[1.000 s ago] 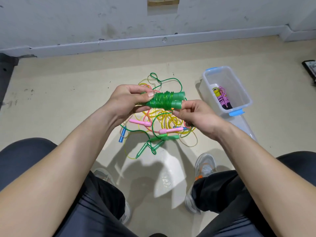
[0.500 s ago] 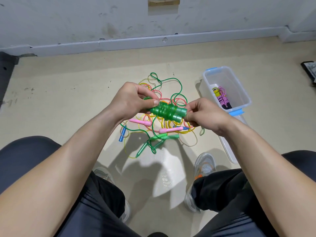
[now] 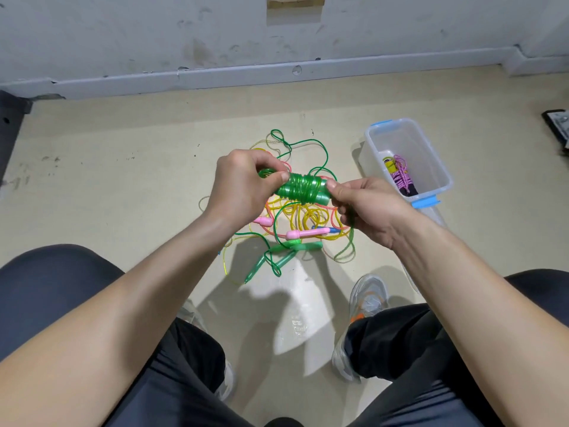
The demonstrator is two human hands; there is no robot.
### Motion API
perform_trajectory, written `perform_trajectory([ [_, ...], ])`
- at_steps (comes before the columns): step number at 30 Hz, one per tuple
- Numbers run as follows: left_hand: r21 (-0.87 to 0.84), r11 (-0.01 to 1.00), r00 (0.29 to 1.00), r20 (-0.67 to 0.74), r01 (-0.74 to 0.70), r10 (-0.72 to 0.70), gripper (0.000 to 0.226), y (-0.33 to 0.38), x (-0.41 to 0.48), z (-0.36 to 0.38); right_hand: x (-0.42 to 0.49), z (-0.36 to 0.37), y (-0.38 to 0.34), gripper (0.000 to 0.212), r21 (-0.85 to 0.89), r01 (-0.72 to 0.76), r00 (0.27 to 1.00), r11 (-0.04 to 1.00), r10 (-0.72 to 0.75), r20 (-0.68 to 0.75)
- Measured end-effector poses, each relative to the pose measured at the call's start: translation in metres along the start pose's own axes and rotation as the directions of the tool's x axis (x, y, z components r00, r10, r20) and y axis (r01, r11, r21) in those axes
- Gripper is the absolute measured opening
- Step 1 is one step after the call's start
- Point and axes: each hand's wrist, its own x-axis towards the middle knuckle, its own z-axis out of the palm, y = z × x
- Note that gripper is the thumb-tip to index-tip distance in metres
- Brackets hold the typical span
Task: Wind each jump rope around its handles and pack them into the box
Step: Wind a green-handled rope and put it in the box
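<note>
Indoors, scuffed beige floor point(image 3: 123, 180) meets grey skirting point(image 3: 215, 78); left hand point(image 3: 243, 183) and right hand point(image 3: 366, 204) pinch the wound green jump rope point(image 3: 303, 189) above the loose rope pile point(image 3: 308, 223) (clear plastic box point(image 3: 437, 163) sits right).

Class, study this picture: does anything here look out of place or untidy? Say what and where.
Yes: the loose jump ropes on the floor lie in one tangled heap, with yellow, pink and green cords crossing each other. Only one wound rope sits in the clear box.
</note>
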Motion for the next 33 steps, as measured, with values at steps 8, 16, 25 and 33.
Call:
perform_trajectory([
  [8,-0.11,0.993,0.999,0.022,0.047,-0.045,0.019,-0.011,-0.013,0.025,0.011,0.007,0.012,0.034,-0.119,0.067,0.979,0.991,-0.088,-0.182],
  [16,-0.011,0.988,0.984,0.091,0.153,-0.152,0.038,-0.012,-0.015,0.033,0.014,0.015,0.023,0.034,-0.225,0.071,0.963,0.972,-0.126,-0.237],
  [25,0.008,0.984,0.984,0.014,0.177,-0.177,0.04,-0.016,-0.023,0.046,-0.004,0.029,0.018,0.032,-0.516,0.163,0.897,0.841,-0.344,-0.277],
  [33,-0.048,0.962,0.963,0.042,0.269,-0.267,0.045,-0.018,-0.021,0.044,-0.009,0.033,0.016,0.032,-0.728,0.193,0.887,0.658,-0.434,-0.158],
])
